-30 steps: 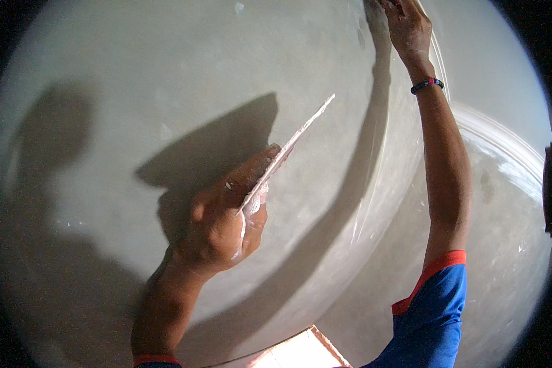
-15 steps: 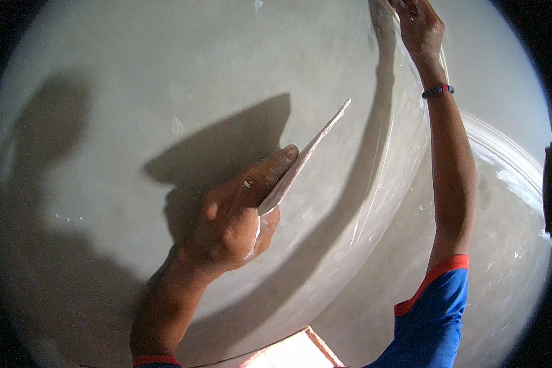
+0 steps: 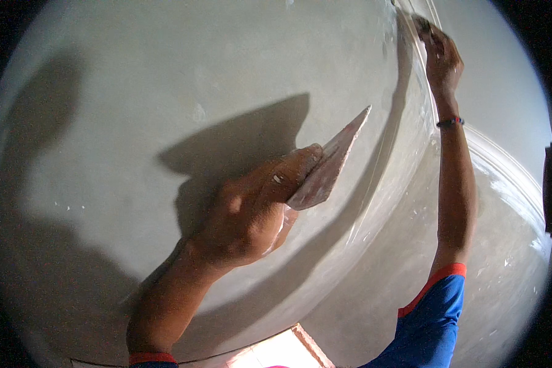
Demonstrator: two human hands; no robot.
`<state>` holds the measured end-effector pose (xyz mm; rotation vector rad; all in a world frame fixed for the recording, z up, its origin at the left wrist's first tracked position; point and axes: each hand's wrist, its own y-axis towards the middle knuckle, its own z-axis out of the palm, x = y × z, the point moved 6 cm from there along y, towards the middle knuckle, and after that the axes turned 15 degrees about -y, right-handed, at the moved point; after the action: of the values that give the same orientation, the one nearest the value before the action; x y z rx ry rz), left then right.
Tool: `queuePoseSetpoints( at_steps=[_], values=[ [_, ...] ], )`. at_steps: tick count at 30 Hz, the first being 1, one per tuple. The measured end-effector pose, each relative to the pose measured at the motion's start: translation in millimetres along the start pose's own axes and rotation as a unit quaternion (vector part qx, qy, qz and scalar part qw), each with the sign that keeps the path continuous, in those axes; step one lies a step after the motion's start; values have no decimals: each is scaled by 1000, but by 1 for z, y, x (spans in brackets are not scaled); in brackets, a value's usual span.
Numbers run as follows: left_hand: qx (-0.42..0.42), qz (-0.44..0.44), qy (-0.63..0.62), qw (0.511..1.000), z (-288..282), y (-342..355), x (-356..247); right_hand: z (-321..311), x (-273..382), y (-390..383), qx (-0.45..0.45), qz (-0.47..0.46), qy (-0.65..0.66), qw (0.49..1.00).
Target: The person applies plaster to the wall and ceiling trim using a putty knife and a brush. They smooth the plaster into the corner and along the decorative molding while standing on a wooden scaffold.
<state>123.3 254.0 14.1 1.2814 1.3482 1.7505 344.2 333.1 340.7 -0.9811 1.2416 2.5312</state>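
Note:
My left hand (image 3: 251, 211) is closed round a thin flat putty scraper (image 3: 330, 172), its thumb along one face. Whitish putty coats the scraper and spots my knuckles. It is held away from the grey plastered wall (image 3: 135, 122), where the shadow of the hand and scraper falls. High on the right, my right hand (image 3: 443, 61) is raised to the white moulding (image 3: 424, 58) along the wall's top edge. Its fingers are bent together against that strip; whatever they may grip is too dark and small to make out.
A white cornice (image 3: 503, 150) curves along the right, below the pale ceiling (image 3: 503, 80). White filler patches (image 3: 509, 190) mark the second wall beneath it. A dark object (image 3: 550, 190) stands at the right rim. Low in the middle is a bright opening (image 3: 282, 349) with a rough edge.
My right hand appears lower and farther right along the moulding. The left hand has shifted slightly right, and the scraper has turned so that more of its flat face shows.

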Motion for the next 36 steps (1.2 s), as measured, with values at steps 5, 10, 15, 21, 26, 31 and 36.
queuePoseSetpoints(
  at_steps=[5,10,15,21,26,31,36],
  values=[
    [9,-17,-2,1000,-62,-7,-1,15,90,67,48,93,88,991],
    [3,-16,-12,1000,-70,-12,-7,20,70,54,41,-48,-104,993],
    [4,-26,-36,999,-69,-13,-4,0,50,11,63,36,-98,993],
    [8,-27,-41,999,-72,-5,-10,2,93,17,19,88,14,996],
    [16,-33,-34,999,-69,7,-21,7,95,38,-31,50,-38,998],
    [18,-23,-16,999,-69,13,-30,-2,101,50,-24,3,-19,1000],
    [13,-14,14,1000,-66,14,-38,-6,109,67,9,31,-13,999]
  ],
)
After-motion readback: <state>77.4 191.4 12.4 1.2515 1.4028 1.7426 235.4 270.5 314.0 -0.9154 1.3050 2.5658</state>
